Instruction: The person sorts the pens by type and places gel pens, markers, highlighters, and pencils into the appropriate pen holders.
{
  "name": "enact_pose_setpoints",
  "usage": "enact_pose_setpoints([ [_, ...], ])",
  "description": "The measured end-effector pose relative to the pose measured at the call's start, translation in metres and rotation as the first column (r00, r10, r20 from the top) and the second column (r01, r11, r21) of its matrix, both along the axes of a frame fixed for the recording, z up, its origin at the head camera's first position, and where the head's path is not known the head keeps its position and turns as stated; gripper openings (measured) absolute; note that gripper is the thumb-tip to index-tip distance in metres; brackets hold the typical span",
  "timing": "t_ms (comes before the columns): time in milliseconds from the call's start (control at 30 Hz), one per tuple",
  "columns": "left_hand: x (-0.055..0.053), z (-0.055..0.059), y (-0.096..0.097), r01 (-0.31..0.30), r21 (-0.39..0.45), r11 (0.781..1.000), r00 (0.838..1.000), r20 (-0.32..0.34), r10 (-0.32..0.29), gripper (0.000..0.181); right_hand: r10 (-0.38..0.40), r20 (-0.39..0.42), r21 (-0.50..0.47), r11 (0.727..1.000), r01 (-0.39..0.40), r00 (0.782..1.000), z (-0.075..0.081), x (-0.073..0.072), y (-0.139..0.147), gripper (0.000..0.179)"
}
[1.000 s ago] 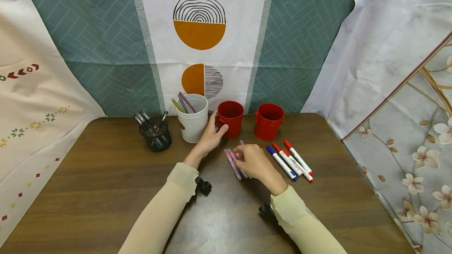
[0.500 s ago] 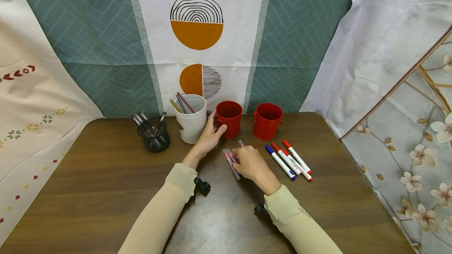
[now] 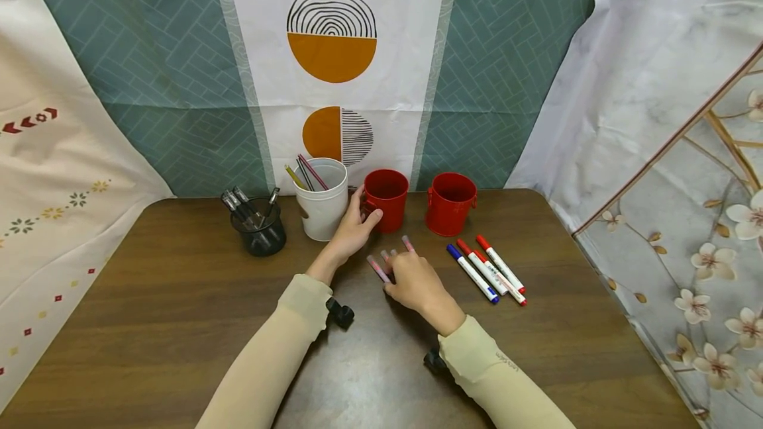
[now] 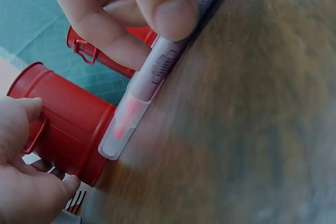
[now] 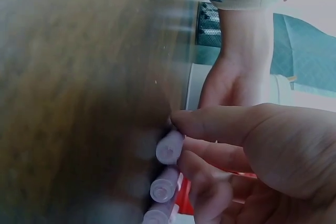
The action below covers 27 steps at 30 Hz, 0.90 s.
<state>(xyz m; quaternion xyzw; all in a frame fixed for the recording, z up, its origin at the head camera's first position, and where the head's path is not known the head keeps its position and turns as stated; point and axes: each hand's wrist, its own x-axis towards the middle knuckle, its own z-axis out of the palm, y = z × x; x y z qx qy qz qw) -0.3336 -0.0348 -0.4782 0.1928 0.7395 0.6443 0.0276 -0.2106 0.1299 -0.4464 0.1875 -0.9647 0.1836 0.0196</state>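
My left hand [image 3: 350, 229] holds the left red bucket [image 3: 390, 200] at its handle side, thumb in front and fingers toward the back. My right hand [image 3: 417, 283] is down at a row of pale pink markers with translucent caps, in front of that bucket. Its thumb and fingers pinch the leftmost pink marker [image 4: 157, 72], whose cap lies low over the wood in the left wrist view. Another pink marker [image 3: 408, 243] shows past the right hand's knuckles. In the right wrist view, the thumb and a finger sit on either side of the marker's end [image 5: 169, 149].
A second red bucket [image 3: 451, 207] stands to the right. Red and blue capped whiteboard markers [image 3: 489, 273] lie in front of it. Left of my left hand are a white bucket [image 3: 326, 214] with several pencils and a black mesh cup [image 3: 262, 238] holding pens.
My right hand has shifted slightly left over the pink markers. The leftmost one now sits with its cap further left, apart from the others. The left hand stays on the bucket.
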Motion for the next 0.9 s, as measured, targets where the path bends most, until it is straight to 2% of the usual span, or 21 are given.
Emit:
enact_pose_setpoints([
  [233, -0.001, 0.000, -0.001, 0.003, -0.011, 1.000, 1.000, -0.005, -0.003, 0.076, -0.009, -0.030, 0.045, 0.999, 0.010, 1.000, -0.003, 0.000, -0.004, 0.015],
  [433, -0.001, -0.003, -0.003, 0.003, -0.028, 1.000, 1.000, 0.004, -0.003, 0.076, -0.008, -0.036, 0.019, 1.000, 0.009, 0.999, -0.004, 0.000, -0.004, 0.018],
  [600, -0.001, -0.002, -0.006, 0.006, -0.034, 0.999, 1.000, 0.014, -0.005, 0.077, 0.022, 0.033, -0.045, 0.999, -0.020, 0.999, 0.001, -0.002, -0.002, 0.019],
  [900, -0.002, -0.001, -0.003, 0.012, -0.031, 0.999, 1.000, 0.008, -0.012, 0.077, 0.020, 0.171, -0.200, 0.980, 0.015, 0.985, 0.017, -0.005, 0.013, 0.017],
])
